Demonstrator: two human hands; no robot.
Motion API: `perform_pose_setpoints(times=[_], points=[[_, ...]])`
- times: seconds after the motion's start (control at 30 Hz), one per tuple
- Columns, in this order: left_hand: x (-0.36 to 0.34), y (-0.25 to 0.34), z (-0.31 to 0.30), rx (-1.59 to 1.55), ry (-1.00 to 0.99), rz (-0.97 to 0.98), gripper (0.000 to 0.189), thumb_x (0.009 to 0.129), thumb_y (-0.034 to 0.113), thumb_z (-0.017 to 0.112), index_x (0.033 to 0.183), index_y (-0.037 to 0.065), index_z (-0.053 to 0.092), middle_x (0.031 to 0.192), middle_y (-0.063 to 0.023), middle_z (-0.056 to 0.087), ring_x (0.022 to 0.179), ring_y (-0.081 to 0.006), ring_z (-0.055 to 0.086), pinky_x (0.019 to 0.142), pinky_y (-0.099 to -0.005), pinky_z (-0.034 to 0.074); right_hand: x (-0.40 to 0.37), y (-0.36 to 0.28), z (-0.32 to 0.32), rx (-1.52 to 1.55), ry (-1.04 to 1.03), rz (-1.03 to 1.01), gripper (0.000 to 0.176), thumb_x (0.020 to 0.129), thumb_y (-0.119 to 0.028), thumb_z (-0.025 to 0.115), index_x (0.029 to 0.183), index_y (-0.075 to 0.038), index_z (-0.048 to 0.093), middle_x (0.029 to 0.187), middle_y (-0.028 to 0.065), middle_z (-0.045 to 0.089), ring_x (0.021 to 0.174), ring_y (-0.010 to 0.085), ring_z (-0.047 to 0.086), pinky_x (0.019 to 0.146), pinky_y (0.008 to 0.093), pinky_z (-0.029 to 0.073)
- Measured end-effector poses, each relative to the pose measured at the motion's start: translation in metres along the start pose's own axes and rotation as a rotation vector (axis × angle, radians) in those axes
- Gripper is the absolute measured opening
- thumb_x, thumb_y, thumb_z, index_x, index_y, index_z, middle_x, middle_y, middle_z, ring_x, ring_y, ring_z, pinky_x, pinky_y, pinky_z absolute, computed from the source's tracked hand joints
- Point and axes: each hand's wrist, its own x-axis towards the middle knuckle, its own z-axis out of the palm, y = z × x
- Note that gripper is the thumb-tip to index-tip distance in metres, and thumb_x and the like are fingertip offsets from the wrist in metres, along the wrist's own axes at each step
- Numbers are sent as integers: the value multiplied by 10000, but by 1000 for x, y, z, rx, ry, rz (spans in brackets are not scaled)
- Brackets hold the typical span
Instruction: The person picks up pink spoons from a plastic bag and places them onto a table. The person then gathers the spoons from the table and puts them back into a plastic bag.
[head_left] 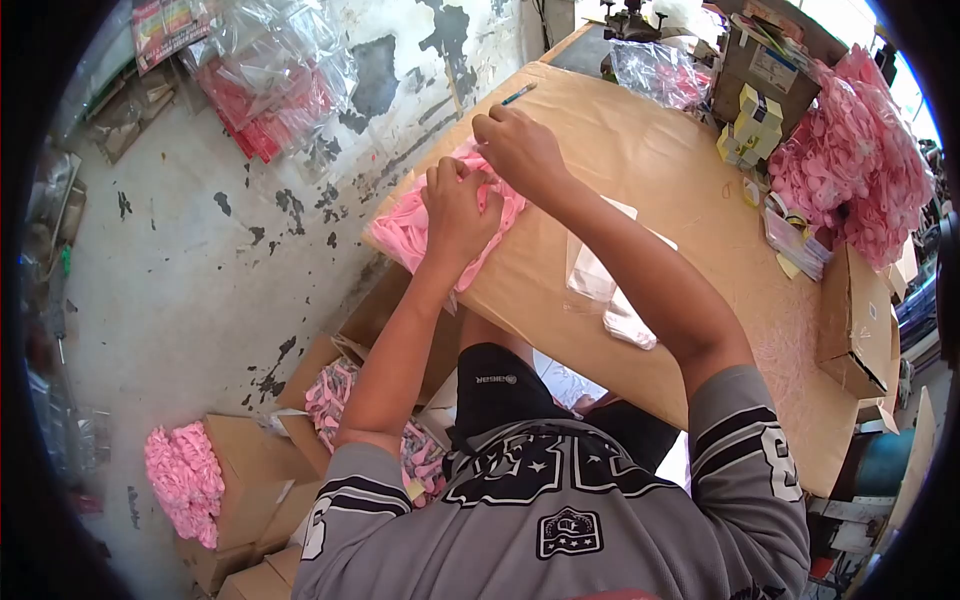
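Pink fabric (400,228) lies in a loose heap at the near-left corner of the brown-covered table (690,150), and both our hands are over it. Our left hand (462,212) rests on the heap with its fingers bent and the thumb apart from them; we cannot tell whether it pinches a strand. Our right hand (520,148) is just beyond, at the heap's far edge, fingers curled downward, and we cannot make out what, if anything, they grip. A pen-like tool (519,94) lies on the table just past our right hand. Right of the heap, beside our right forearm, we see white sheets or bags (590,268). Farther right are small yellow boxes (757,125), a large pink bundle (850,150) and an upright cardboard box (855,320).
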Motion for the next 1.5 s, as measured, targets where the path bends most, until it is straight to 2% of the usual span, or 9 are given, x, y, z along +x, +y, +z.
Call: perform_pose_setpoints(times=[0.07, 0.17, 0.47, 0.77, 1.07, 1.17, 1.3, 1.43, 1.5], points=[[1, 5, 0, -59, -22, 8, 257, 884, 277, 800, 1072, 103, 821, 1166, -104, 566, 1163, -304, 524, 985, -489, 420, 0, 9, 1, 72, -41, 35, 134, 974, -221, 742, 1020, -97, 729, 1029, 107, 752, 909, 343, 761, 780, 479, 598], [0, 13, -2, -83, 57, 110, 168, 915, 221, 777, 991, 72, 795, 1031, -86, 591, 1046, -300, 576, 899, -465, 421, 0, 21, 10, 139, -29, -32, 92, 977, -157, 716, 990, -66, 719, 992, 129, 745, 890, 364, 783, 774, 481, 615], [-10, 18, -5, -85, -39, 203, 199, 989, 189, 719, 843, 58, 681, 809, -117, 663, 863, -344, 632, 806, -501, 407, 9, 34, 24, 14, -107, -114, 44, 950, -71, 658, 978, -54, 687, 1005, 142, 741, 957, 377, 779, 799, 492, 630], [-36, 30, -21, -45, -229, 154, 185, 948, 191, 717, 822, 56, 729, 810, -130, 710, 844, -345, 672, 837, -503, 455, 36, 49, 36, -75, -63, -38, 103, 970, -46, 616, 1013, -43, 709, 1040, 194, 766, 979, 404, 787, 793, 514, 634], [-73, 56, -28, -90, -175, 157, 131, 934, 187, 755, 878, 69, 754, 790, -121, 704, 815, -316, 677, 817, -477, 468, 72, 62, 33, -23, 14, 22, 110, 979, -92, 627, 1030, -41, 710, 1041, 214, 761, 969, 456, 765, 811, 559, 613], [-75, 60, -27, -159, -150, 170, 170, 982, 217, 745, 910, 65, 721, 756, -117, 662, 727, -336, 619, 793, -472, 445, 69, 59, 40, 126, -10, 117, 159, 964, -78, 658, 1108, -46, 716, 1076, 217, 760, 978, 458, 757, 845, 561, 602], [-79, 58, -34, -255, -97, -2, 280, 999, 237, 786, 1229, 81, 749, 743, -93, 639, 727, -300, 642, 779, -449, 491, 52, 56, 48, 403, 205, 7, 311, 942, -25, 677, 1251, -50, 691, 1152, 220, 751, 1022, 445, 746, 899, 538, 589], [-77, 33, -70, -371, 119, -167, 542, 967, 190, 839, 1478, 85, 692, 733, -14, 556, 702, -242, 580, 759, -419, 494, 13, 15, -14, 464, 239, -19, 325, 950, -12, 665, 1273, -41, 664, 1169, 212, 742, 1024, 408, 744, 900, 486, 597], [-63, 11, -84, -206, 186, -115, 560, 983, 258, 831, 1490, 71, 685, 839, -51, 629, 805, -266, 630, 839, -437, 519, -5, 4, -47, 511, 175, -10, 280, 956, -30, 676, 1235, -37, 677, 1174, 204, 740, 993, 392, 744, 891, 474, 601]])
